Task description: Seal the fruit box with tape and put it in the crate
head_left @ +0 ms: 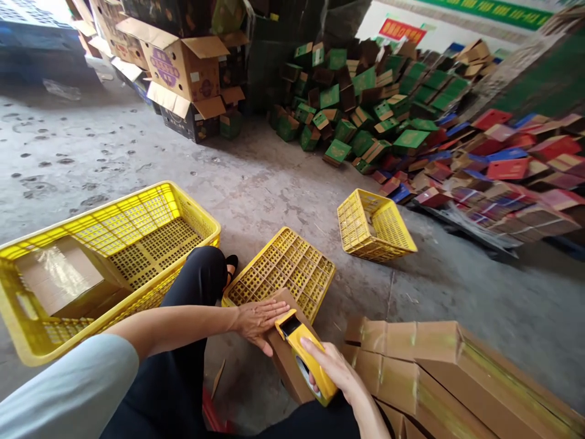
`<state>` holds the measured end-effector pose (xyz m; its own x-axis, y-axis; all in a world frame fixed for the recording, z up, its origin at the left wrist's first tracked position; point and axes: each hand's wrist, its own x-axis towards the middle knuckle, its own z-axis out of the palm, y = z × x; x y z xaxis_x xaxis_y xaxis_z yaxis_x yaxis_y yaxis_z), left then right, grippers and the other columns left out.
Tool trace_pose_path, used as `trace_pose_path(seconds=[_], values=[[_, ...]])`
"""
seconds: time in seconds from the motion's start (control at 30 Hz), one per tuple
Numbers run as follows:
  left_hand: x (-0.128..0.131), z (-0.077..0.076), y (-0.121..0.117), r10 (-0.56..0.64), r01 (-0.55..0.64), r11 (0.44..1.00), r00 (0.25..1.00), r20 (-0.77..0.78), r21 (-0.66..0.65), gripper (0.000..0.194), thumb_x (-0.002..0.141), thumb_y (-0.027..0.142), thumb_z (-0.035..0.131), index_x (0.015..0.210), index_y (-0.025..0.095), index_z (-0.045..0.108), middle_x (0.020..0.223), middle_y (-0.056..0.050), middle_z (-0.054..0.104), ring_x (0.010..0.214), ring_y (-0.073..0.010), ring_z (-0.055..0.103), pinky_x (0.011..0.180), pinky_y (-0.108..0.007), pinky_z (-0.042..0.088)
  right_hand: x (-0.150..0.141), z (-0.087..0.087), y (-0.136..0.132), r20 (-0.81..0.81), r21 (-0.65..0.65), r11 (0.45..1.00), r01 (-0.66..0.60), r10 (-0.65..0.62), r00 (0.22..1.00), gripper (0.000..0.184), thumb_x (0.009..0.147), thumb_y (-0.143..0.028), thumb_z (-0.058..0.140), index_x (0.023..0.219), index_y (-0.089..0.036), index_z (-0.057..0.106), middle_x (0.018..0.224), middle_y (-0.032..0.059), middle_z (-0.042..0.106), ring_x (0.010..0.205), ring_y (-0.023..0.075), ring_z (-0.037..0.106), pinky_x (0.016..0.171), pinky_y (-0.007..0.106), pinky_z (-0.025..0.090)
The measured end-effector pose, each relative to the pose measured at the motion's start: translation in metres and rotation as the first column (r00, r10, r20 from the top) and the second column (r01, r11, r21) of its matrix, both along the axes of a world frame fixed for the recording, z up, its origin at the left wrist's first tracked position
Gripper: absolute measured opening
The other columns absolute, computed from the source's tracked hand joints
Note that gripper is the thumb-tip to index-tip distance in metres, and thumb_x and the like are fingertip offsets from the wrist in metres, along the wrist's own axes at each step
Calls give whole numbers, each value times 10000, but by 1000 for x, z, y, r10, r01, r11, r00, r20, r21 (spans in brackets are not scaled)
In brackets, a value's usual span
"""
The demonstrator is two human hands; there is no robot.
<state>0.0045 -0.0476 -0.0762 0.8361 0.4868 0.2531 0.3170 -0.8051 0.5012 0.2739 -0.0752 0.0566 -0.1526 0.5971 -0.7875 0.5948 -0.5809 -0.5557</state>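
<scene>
My right hand [333, 369] is wrapped round a yellow tape dispenser [307, 356], its head resting against the top of a brown cardboard box [284, 366]. A roll of tape shows at the dispenser's side. Flat on the far part of that same box lies my left hand [261, 321], fingers stretched out, close to the dispenser's head. The box sits partly over an upturned yellow plastic crate [286, 268] and is close to my knees. Its underside and near end are hidden.
At left stands a long yellow crate [192, 214] with a taped cardboard box [61, 274] inside. Cardboard boxes [439, 366] are stacked at lower right. A small yellow crate [377, 225] is further off. Behind lie heaped green cartons [338, 152], red and blue cartons [507, 169] and stacked open boxes [185, 70].
</scene>
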Motion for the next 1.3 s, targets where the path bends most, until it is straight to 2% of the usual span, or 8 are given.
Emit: trace_pose_path(seconds=[0.17, 0.37, 0.6, 0.73, 0.93, 1.1, 1.3], values=[[-5, -2, 9, -32, 32, 999, 999, -3, -15, 1134, 946, 790, 532, 1683, 29, 127, 1714, -269, 219, 1617, -354, 210, 1329, -451, 184, 5, 7, -1, 16, -19, 1000, -22, 22, 1000, 528, 884, -752, 619, 819, -231, 564, 529, 23, 674, 447, 180, 643, 443, 255, 505], [-1, -7, 7, -5, 3, 998, 999, -31, -61, 1105, 941, 818, 500, 1678, 55, 190, 1720, -257, 214, 1615, -363, 217, 1325, -476, 176, 9, 10, -5, 8, -48, 999, -20, 21, 1000, 530, 871, -751, 635, 857, -223, 588, 546, 9, 685, 461, 173, 651, 477, 248, 523], [13, -5, -6, 53, -55, 998, 995, -84, -22, 1186, 897, 844, 531, 1663, 2, 198, 1701, -309, 211, 1599, -439, 215, 1312, -537, 183, 11, 3, -9, 19, 0, 1000, 17, -17, 1000, 559, 855, -760, 654, 851, -204, 595, 515, 0, 654, 455, 177, 641, 447, 242, 500], [15, -2, -10, 19, -18, 1000, 998, -64, 14, 1159, 927, 802, 528, 1672, 0, 145, 1717, -284, 189, 1615, -399, 182, 1323, -495, 183, 12, 1, -9, 11, -15, 1000, 24, -24, 1000, 537, 855, -738, 673, 814, -208, 594, 495, 3, 650, 437, 176, 626, 431, 242, 494], [11, -5, 0, -28, 28, 1000, 999, -43, 8, 1137, 938, 760, 558, 1678, 14, 124, 1724, -274, 169, 1622, -381, 168, 1331, -487, 167, 10, 4, -7, 26, -21, 1000, 0, 0, 1000, 519, 895, -715, 633, 812, -204, 607, 509, 23, 672, 445, 186, 642, 429, 253, 514], [9, -8, 6, -73, 73, 997, 997, -40, -3, 1123, 954, 778, 510, 1657, -32, 177, 1723, -285, 149, 1628, -374, 145, 1333, -490, 142, 12, 9, -11, 14, -50, 999, 6, -5, 1000, 507, 916, -716, 604, 863, -212, 600, 540, 19, 695, 460, 184, 651, 455, 261, 528], [15, -12, 3, -80, 80, 997, 997, -15, -18, 1100, 955, 783, 500, 1657, -14, 214, 1725, -274, 166, 1624, -379, 160, 1331, -480, 154, 22, 12, -19, 15, -54, 998, -8, 9, 1000, 536, 888, -753, 612, 856, -218, 590, 548, 26, 701, 473, 197, 666, 464, 265, 522]])
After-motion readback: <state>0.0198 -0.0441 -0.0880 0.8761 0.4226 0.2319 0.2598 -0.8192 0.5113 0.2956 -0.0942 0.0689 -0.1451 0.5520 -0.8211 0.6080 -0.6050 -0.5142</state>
